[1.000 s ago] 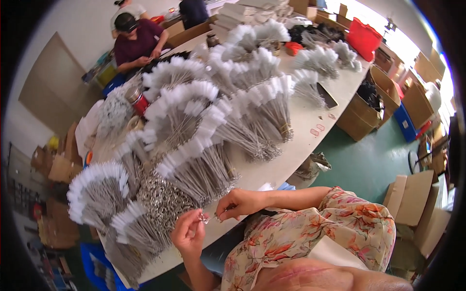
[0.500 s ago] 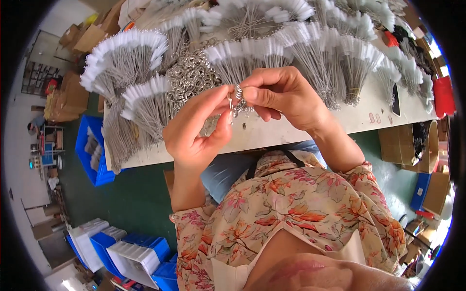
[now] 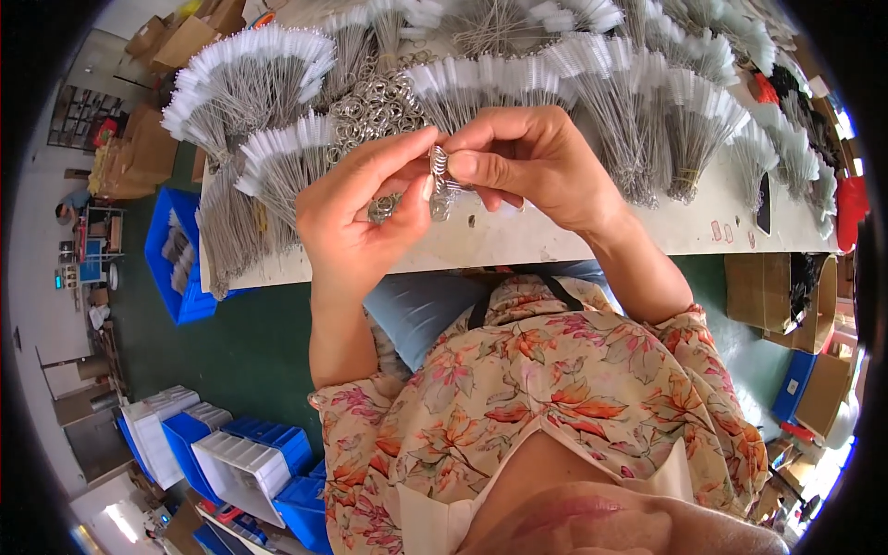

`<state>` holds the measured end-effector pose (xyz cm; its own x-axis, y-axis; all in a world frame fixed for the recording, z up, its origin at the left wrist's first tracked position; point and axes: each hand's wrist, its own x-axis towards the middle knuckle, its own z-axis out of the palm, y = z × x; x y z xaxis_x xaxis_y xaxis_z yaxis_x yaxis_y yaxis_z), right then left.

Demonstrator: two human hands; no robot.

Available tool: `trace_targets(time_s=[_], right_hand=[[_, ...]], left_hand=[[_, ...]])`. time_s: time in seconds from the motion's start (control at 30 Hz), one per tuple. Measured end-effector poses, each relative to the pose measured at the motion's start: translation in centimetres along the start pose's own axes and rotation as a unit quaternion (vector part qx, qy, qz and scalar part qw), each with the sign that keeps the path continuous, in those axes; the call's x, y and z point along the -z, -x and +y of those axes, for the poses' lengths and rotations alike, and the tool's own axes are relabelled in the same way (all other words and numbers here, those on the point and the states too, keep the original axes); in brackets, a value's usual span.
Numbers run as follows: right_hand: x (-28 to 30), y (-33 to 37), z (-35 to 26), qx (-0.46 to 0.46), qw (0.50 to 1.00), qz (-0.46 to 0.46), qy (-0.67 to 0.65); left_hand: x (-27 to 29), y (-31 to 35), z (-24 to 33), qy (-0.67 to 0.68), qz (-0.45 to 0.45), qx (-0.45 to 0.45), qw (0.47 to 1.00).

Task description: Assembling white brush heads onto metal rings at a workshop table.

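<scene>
In front of me, above the near edge of the table (image 3: 564, 242), both hands meet around a small stack of shiny metal rings (image 3: 439, 161) that looks like a coil. My left hand (image 3: 356, 213) is closed, thumb and fingers pinching the rings from the left. From the right, the thumb and forefinger of my right hand (image 3: 546, 171) press on the same rings. Parts of the rings are hidden by the fingertips. Behind the hands lies a heap of loose metal rings (image 3: 375, 104). Bundles of wire-stemmed brushes (image 3: 264, 69) with white bristles lie around it.
More brush bundles (image 3: 689, 125) cover the far and right side of the table, near a dark phone-like slab (image 3: 764, 205). A blue bin (image 3: 190, 301) stands on the floor at left. White and blue crates (image 3: 242, 470) sit lower left; a cardboard box (image 3: 754, 289) is at right.
Both hands have shifted slightly left and up, still pinching the rings. The rings have turned a little between the fingertips. The whole view has moved slightly.
</scene>
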<state>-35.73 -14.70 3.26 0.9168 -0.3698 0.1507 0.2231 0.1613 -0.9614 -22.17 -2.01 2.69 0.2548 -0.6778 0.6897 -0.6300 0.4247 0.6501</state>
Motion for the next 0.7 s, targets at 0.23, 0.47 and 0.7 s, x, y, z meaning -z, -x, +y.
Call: trace_targets(time_s=[0.23,0.47,0.7], right_hand=[[-0.2,-0.3,-0.3,0.03,0.99,-0.034,0.137],[-1.9,-0.8,-0.7,-0.007,0.995,-0.074,0.067],[-4.6,-2.1,1.8,-0.032,0.988,-0.132,0.068]], left_hand=[[1.3,-0.9,1.5,-0.039,-0.021,0.029,0.999],[4.0,-0.6,3.1,-0.158,-0.067,0.072,0.983],[6.4,3.4,4.9,0.066,0.005,0.299,0.952]])
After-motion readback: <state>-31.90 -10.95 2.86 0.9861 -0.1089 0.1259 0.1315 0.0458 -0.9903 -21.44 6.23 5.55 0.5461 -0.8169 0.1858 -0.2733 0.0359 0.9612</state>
